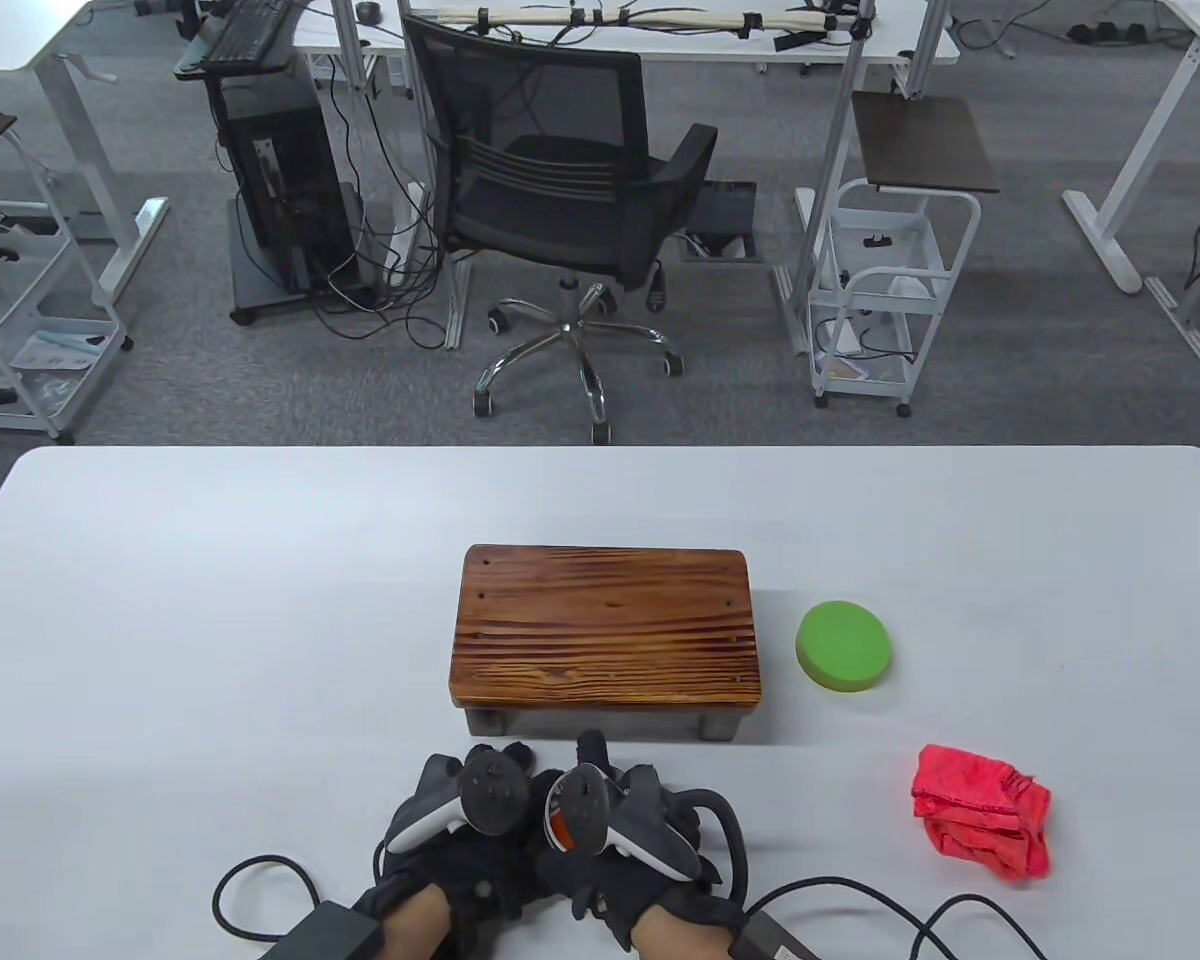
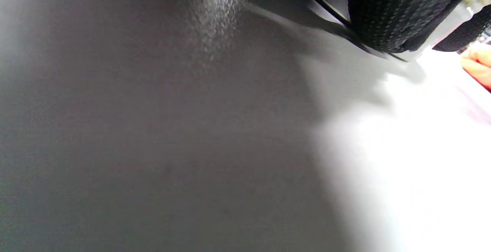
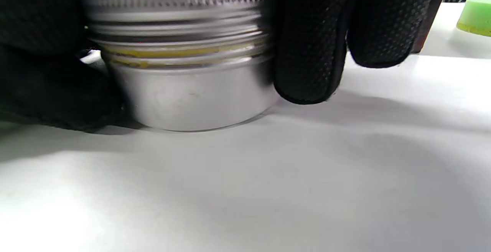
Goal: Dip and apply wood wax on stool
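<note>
A wooden stool (image 1: 605,625) stands mid-table. Both gloved hands sit together on the table just in front of it. They cover a silver wax tin (image 3: 191,91), which shows only in the right wrist view. My right hand (image 1: 600,770) grips the tin's ribbed lid (image 3: 176,0), with fingers (image 3: 307,45) down its right side. Yellow wax shows at the threads below the lid. My left hand (image 1: 480,775) holds the tin's left side, seen as a black glove (image 3: 46,75). The left wrist view shows only curled fingers (image 2: 399,10) over the shaded table.
A round green sponge (image 1: 844,646) lies right of the stool and also shows in the right wrist view (image 3: 475,16). A crumpled red cloth (image 1: 980,825) lies at the front right. Glove cables (image 1: 260,890) loop along the table's near edge. An office chair (image 1: 560,190) stands beyond the far edge.
</note>
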